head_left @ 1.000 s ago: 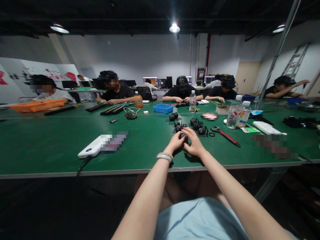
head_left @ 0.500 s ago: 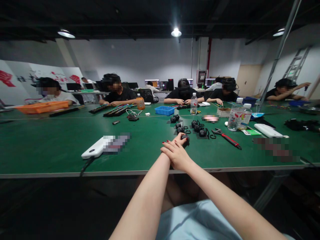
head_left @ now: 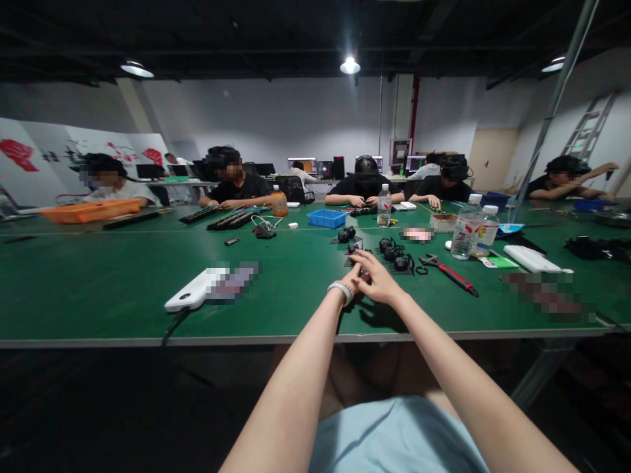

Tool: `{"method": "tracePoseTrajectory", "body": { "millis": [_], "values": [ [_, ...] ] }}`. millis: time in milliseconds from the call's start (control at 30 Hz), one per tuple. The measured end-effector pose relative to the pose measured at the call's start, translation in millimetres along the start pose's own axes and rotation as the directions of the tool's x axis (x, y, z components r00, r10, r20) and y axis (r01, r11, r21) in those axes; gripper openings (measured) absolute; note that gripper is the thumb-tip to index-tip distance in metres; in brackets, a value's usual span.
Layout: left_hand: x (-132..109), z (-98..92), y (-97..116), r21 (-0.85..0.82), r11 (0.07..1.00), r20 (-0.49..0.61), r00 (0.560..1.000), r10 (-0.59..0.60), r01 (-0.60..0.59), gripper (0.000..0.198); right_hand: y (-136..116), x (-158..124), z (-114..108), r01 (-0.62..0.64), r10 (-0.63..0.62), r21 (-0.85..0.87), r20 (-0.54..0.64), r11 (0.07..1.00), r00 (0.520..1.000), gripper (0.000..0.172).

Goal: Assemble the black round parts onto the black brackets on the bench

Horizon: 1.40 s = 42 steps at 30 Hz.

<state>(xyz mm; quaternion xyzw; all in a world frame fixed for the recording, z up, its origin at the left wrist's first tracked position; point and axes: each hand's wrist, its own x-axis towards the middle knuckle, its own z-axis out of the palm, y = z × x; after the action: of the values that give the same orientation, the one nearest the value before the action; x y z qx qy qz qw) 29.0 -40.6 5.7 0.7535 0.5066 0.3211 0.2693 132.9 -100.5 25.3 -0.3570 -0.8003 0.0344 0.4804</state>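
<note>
Both my hands meet over the green table point(head_left: 123, 289) a little past its near edge. My left hand point(head_left: 351, 281), with a bead bracelet on the wrist, is closed on a small black part point(head_left: 362, 271) that is mostly hidden. My right hand point(head_left: 378, 278) lies over it from the right, fingers curled around the same part. Just beyond the hands lie several more small black parts point(head_left: 394, 253) on dark mats, and further back another pair of black parts point(head_left: 344, 234).
A red-handled wrench point(head_left: 451, 272) lies right of the hands, two water bottles point(head_left: 472, 230) behind it. A white power bank point(head_left: 190, 291) with a cable sits to the left. A blue bin point(head_left: 326, 218) stands mid-table. Several people work along the far side.
Half a second ago my right hand lay crossed over my left wrist; now the hands are side by side again on the black part, slightly further forward. The view has shifted a little.
</note>
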Motion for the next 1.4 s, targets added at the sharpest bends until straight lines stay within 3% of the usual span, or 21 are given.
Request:
{"method": "tracePoseTrajectory", "body": {
  "millis": [67, 133, 200, 333, 567, 833, 967, 1067, 1267, 1400],
  "values": [
    [9, -1.2, -5, -0.005, 0.999, 0.106, 0.993, 0.044, -0.043, 0.037, 20, 0, -5, -0.128, 0.128, 0.009, -0.183, 0.992, 0.975, 0.045],
    [13, -2.2, -10, -0.007, 0.998, 0.164, 0.984, 0.066, -0.066, 0.042, 41, -5, -2, -0.277, 0.282, 0.06, -0.286, 0.959, 0.916, 0.036],
    [15, -2.4, -14, -0.01, 0.996, 0.187, 0.978, 0.09, -0.089, 0.049, 59, -10, 5, -0.398, 0.428, 0.165, -0.229, 0.902, 0.874, 0.027],
    [12, -1.3, -16, -0.02, 0.991, 0.182, 0.974, 0.137, -0.136, 0.057, 75, -15, 18, -0.428, 0.471, 0.233, -0.172, 0.873, 0.865, 0.023],
    [0, -3.1, -7, 0.095, 0.98, -0.003, 0.984, 0.176, -0.175, 0.041, 86, -13, 23, -0.483, 0.545, 0.438, -0.018, 0.758, 0.838, 0.027],
    [-16, -6.9, 6, 0.295, 0.927, -0.191, 0.936, 0.296, -0.233, 0.036, 76, -10, 20, -0.532, 0.545, 0.691, 0.234, 0.49, 0.805, 0.035],
    [-18, 0.5, 14, 0.345, 0.931, -0.277, 0.934, 0.224, -0.121, 0.039, 67, -8, 16, -0.564, 0.501, 0.782, 0.387, 0.267, 0.774, 0.036],
    [-19, 6.7, 20, 0.356, 0.934, -0.293, 0.945, 0.144, -0.032, 0.045, 65, -7, 15, -0.57, 0.51, 0.812, 0.439, 0.128, 0.74, 0.029],
    [-21, 11.1, 23, 0.382, 0.901, -0.21, 0.969, -0.133, 0.207, 0.063, 68, -5, 16, -0.53, 0.533, 0.848, 0.441, 0.016, 0.722, 0.026],
    [-19, 13.6, 23, 0.4, 0.89, -0.209, 0.967, -0.144, 0.219, 0.063, 68, -4, 15, -0.534, 0.54, 0.846, 0.444, 0.012, 0.715, 0.026]
  ]
}}
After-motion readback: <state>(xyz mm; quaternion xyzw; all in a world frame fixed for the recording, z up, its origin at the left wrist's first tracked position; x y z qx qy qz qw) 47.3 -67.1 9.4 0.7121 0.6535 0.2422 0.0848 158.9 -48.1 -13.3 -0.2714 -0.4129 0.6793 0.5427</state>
